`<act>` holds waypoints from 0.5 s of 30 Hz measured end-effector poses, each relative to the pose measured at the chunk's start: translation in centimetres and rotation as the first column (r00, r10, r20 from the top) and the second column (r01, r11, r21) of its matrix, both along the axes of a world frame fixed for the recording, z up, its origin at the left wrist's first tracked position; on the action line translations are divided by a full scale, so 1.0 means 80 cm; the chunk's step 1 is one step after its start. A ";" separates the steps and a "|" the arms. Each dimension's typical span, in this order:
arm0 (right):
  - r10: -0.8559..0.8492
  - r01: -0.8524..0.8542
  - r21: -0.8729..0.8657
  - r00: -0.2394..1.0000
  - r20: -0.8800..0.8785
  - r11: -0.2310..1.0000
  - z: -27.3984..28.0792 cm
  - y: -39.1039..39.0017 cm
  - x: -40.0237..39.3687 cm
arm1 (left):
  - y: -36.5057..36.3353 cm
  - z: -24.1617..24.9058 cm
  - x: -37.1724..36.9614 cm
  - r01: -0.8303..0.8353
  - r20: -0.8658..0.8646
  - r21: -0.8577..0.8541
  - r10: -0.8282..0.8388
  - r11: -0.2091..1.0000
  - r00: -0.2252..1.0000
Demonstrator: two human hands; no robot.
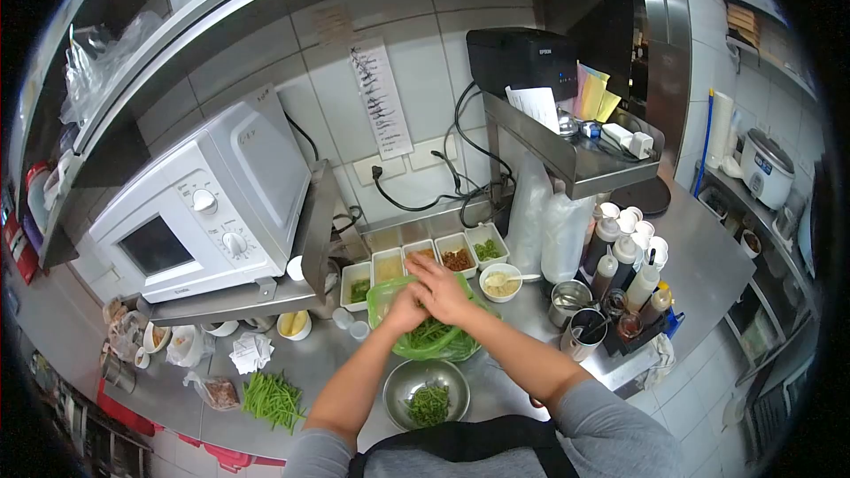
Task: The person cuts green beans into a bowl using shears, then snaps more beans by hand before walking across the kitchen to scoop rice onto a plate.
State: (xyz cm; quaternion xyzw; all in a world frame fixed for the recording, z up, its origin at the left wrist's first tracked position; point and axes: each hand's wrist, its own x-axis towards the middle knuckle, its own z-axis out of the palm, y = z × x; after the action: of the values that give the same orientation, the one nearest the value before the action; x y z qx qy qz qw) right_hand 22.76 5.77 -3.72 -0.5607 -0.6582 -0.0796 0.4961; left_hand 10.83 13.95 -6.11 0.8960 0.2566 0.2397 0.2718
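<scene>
My left hand [404, 310] is closed over the green basket [382, 301], its fingers partly hidden by my right hand; what it grips is too small to make out. Beside it, my right hand [439, 290] reaches over the same basket with its fingers stretched out. Green leafy vegetables [430, 334] lie inside the basket. Nearer to my body is a steel bowl [396, 394] holding chopped greens [428, 404]. A pile of cut green stalks [271, 400] rests on the counter to the left.
Behind the basket stand white containers [357, 285] of ingredients. A small bowl [501, 283] with a spoon, steel cups [583, 335] and sauce bottles [624, 252] are to the right. A microwave [208, 195] sits on a raised shelf at the left.
</scene>
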 end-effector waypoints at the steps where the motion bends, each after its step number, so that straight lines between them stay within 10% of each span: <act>1: -0.130 0.125 0.047 0.985 0.113 0.991 0.012 -0.013 -0.008 | 0.009 -0.012 0.006 -0.005 -0.040 0.028 0.006 1.000 0.999; 8: 0.033 -0.022 0.149 0.997 -0.075 0.989 0.034 -0.057 -0.007 | -0.019 0.026 0.000 0.172 -0.259 0.104 -0.141 0.979 0.956; 10: 0.136 -0.116 0.093 0.960 -0.246 0.989 0.048 -0.072 -0.015 | -0.036 0.056 -0.011 0.070 -0.368 0.052 -0.047 0.996 0.929; 12: 0.173 -0.167 0.048 0.919 -0.353 0.985 0.050 -0.072 -0.018 | -0.020 0.045 -0.025 0.011 -0.128 0.213 0.017 0.977 0.992; 14: 0.217 -0.215 0.053 0.878 -0.426 0.975 0.043 -0.062 -0.012 | -0.068 0.128 -0.056 -0.343 -0.292 -0.192 0.280 0.920 0.915; 15: 0.277 -0.277 0.071 0.835 -0.475 0.958 0.040 -0.056 -0.015 | -0.082 0.141 -0.081 -0.389 -0.227 -0.130 0.355 0.912 0.907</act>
State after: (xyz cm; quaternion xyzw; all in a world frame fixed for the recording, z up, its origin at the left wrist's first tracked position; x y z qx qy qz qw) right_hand 21.58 1.31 -0.56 -0.4620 -0.5885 0.1349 0.6497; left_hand 4.33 7.42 5.17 0.8230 0.4686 0.1735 0.2703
